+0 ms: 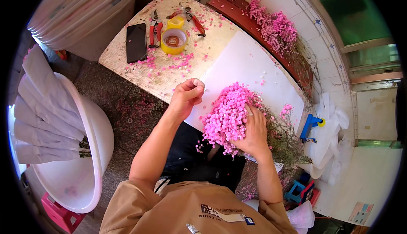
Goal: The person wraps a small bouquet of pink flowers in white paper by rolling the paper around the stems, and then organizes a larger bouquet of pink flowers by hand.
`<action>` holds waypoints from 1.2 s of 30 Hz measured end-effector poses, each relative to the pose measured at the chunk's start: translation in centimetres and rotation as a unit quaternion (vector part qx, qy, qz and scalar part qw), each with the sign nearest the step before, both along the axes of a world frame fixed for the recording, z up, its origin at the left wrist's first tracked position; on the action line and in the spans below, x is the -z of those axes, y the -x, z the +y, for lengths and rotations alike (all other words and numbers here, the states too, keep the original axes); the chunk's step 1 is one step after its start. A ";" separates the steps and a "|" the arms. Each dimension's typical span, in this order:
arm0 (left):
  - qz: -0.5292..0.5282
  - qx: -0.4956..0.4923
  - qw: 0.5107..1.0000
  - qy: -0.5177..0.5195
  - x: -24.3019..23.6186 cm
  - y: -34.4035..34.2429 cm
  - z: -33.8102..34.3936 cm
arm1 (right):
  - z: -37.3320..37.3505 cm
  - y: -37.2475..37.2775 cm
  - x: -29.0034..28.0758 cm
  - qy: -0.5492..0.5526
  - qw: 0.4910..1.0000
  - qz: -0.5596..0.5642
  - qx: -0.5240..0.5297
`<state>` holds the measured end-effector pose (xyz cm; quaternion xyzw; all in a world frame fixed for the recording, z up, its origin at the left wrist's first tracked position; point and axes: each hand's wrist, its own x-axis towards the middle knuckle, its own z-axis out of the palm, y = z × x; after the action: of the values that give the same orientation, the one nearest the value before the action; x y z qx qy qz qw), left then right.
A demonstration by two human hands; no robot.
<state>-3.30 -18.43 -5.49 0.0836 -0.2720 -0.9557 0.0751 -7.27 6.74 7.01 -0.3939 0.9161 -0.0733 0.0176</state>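
Note:
A dense bunch of pink baby's breath (227, 113) lies over the front edge of the white sheet (241, 60), its blossoms toward the left and its thin green stems toward the right. My right hand (253, 132) is closed around it just behind the flower heads; a fingertip has a white wrap. Left of the blossoms, apart from them, my left hand (185, 99) is raised with curled fingers and the thumb pressed to the index finger. Something pale shows at that fingertip; whether it is a wrap or a held scrap is unclear.
On the table (114, 49) are a black phone (136, 43), red-handled pruners (155, 30), pliers (193, 19) and a yellow tape roll (174, 42). More pink flowers (275, 26) rest on a dark red board (237, 15). A white tub (99, 123) holds wrapped bunches; a blue tape dispenser (311, 126) sits right.

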 end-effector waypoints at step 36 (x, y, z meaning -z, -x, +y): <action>-0.053 -0.034 0.936 0.348 -8.4 -2.1 5.2 | 0.5 -0.4 0.1 -0.023 0.999 -0.014 0.038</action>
<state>-1.22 -13.25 2.88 0.1122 -0.5877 -0.7926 0.1178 -6.85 7.25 6.87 -0.3574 0.9314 -0.0584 0.0370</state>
